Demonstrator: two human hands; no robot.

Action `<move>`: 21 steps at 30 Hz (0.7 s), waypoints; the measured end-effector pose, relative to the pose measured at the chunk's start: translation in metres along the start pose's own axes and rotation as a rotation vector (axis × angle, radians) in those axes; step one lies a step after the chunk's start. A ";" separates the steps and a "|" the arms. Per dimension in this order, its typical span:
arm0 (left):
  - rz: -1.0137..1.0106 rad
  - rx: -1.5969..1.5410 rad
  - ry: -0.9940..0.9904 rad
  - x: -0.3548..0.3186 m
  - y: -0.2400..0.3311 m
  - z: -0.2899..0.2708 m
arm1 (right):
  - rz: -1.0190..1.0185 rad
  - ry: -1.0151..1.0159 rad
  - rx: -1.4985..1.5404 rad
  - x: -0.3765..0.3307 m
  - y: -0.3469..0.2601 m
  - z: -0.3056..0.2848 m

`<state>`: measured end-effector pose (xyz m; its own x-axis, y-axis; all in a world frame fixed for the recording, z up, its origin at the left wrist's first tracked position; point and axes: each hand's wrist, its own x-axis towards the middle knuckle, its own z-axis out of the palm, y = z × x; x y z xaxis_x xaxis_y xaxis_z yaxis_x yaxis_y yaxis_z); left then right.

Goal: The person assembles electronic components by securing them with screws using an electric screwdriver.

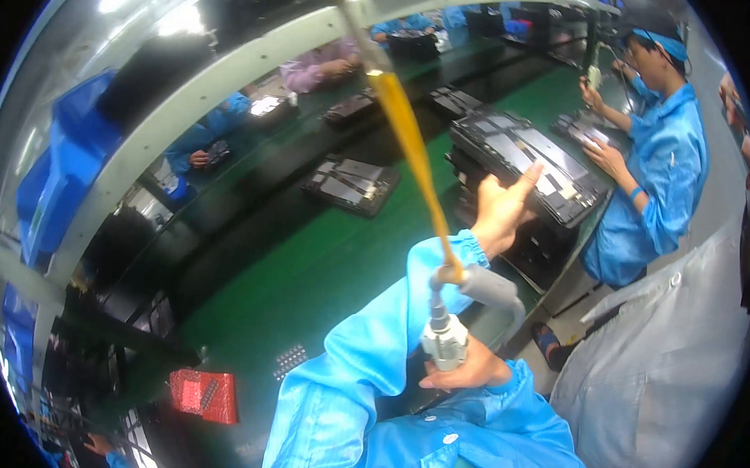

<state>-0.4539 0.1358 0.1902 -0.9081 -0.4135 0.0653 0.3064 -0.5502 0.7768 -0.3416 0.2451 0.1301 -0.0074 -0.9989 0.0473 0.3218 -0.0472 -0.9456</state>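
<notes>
Right hand sits closest, fingers wrapped round the grey driver hanging on its yellow hose — I'd keep that grip firm and the tool plumb. Left hand reaches out, fingers loosely together, thumb up, touching the tray stack on the green belt — steady it first.

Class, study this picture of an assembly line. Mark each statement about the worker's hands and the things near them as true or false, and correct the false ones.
1. The left hand reaches toward the stack of dark trays. True.
2. The right hand grips the hanging power tool. True.
3. The hose above the tool is blue. False: it is amber.
4. The belt is red. False: it is green.
5. The small box at lower left is red. True.
</notes>
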 end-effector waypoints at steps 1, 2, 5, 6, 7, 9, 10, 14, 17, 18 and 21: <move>-0.106 0.121 -0.007 -0.004 0.007 -0.001 | -0.034 0.002 -0.042 -0.006 0.003 -0.002; -0.210 0.243 -0.009 -0.008 0.016 -0.003 | -0.070 0.002 -0.083 -0.011 0.007 -0.004; -0.275 0.554 0.004 -0.017 0.041 -0.041 | -0.033 0.073 -0.014 -0.002 0.003 -0.005; -0.252 0.629 0.039 -0.026 0.041 -0.052 | -0.024 0.098 -0.023 0.000 0.006 -0.006; -0.143 0.730 0.034 -0.046 0.045 -0.052 | -0.027 0.153 -0.032 -0.002 0.011 -0.011; 0.199 0.982 0.071 -0.080 0.049 -0.080 | -0.054 0.170 -0.100 0.003 0.003 -0.017; 0.345 1.083 0.116 -0.090 0.040 -0.110 | -0.040 0.169 -0.205 0.010 0.000 -0.024; 0.471 1.458 0.200 -0.161 0.020 -0.175 | -0.314 0.434 -0.214 0.036 -0.014 -0.037; 0.457 1.624 0.012 -0.176 -0.009 -0.194 | -0.536 0.503 -0.198 0.066 -0.012 -0.064; 0.479 1.661 -0.070 -0.178 -0.015 -0.194 | -0.567 0.542 -0.221 0.074 -0.012 -0.066; 0.536 1.626 -0.082 -0.162 -0.032 -0.193 | -0.581 0.572 -0.194 0.090 -0.007 -0.072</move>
<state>-0.2616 0.0808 0.0339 -0.8355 -0.2281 0.4999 0.0221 0.8951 0.4453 -0.4125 0.1550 0.1184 -0.6179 -0.6627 0.4231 -0.0502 -0.5038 -0.8624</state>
